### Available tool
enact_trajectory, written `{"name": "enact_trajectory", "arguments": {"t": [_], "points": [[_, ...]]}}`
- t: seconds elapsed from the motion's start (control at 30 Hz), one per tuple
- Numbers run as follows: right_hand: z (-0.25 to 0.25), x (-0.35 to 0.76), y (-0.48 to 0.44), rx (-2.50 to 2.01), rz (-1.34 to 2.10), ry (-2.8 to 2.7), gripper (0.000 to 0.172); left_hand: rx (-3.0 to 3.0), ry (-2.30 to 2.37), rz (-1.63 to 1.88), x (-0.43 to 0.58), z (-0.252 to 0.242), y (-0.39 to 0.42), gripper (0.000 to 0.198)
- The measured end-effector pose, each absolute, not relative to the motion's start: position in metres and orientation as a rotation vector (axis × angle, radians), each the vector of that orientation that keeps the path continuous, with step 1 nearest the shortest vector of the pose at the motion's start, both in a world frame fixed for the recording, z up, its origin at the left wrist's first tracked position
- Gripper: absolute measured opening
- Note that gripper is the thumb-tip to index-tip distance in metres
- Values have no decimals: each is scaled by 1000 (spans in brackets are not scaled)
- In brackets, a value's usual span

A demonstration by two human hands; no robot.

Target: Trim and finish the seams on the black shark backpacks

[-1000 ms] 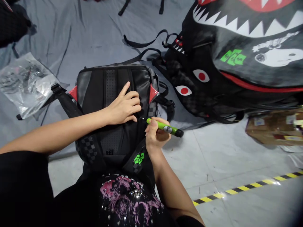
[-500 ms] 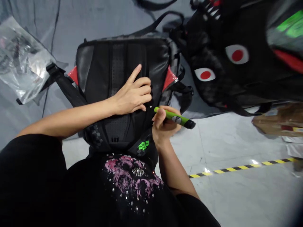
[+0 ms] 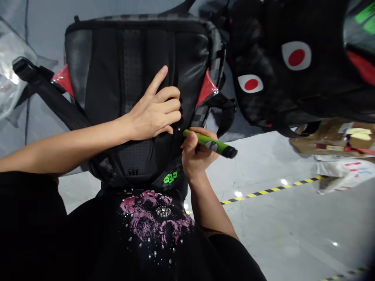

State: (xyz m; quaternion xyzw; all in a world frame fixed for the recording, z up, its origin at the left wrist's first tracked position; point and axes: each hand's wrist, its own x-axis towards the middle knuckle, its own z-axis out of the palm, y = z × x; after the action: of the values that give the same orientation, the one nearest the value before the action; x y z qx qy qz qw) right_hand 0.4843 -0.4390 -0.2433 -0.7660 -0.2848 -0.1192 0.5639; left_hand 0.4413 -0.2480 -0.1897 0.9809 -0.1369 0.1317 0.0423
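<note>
A black backpack (image 3: 102,78) lies on the grey-covered surface with its padded back panel facing up. Across that panel my left hand (image 3: 156,109) rests with its fingers apart, the thumb and forefinger side stretched toward the top. My right hand (image 3: 197,154) is closed round a green marker (image 3: 209,142) with a black end. The marker's other end points at the panel's right part, close to my left fingertips; whether it touches cannot be made out. Red corner flaps (image 3: 207,89) show on both sides of the backpack. Green tags (image 3: 170,177) are near its bottom edge.
A second black bag with red-and-white eye patches (image 3: 296,56) lies at the right. Clear plastic (image 3: 10,70) is at the far left, beside a strap buckle (image 3: 23,68). Cartons (image 3: 322,136) and yellow-black floor tape (image 3: 269,191) are at the right.
The view has come closer and shifted, so the backpack looks larger. My left hand stays on the panel, and my right hand still holds the marker in nearly the same place.
</note>
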Motion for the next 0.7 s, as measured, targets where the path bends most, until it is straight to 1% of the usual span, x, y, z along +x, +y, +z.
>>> {"name": "enact_trajectory", "arguments": {"t": [0.1, 0.2, 0.37, 0.5, 0.7], "points": [[-244, 484, -439, -1776, -219, -653, 24, 2926, -362, 388, 441, -190, -248, 36], [-243, 486, -440, -1768, -198, -671, 25, 2963, -414, 443, 442, -190, -247, 34], [-237, 492, -440, -1731, -143, -701, 24, 3117, -495, 489, 443, -186, -248, 42], [-230, 496, -440, -1696, -42, -678, 27, 3087, -476, 436, 445, -182, -249, 46], [-220, 499, -442, -1636, 100, -648, 30, 2980, -364, 380, 445, -176, -252, 38]]}}
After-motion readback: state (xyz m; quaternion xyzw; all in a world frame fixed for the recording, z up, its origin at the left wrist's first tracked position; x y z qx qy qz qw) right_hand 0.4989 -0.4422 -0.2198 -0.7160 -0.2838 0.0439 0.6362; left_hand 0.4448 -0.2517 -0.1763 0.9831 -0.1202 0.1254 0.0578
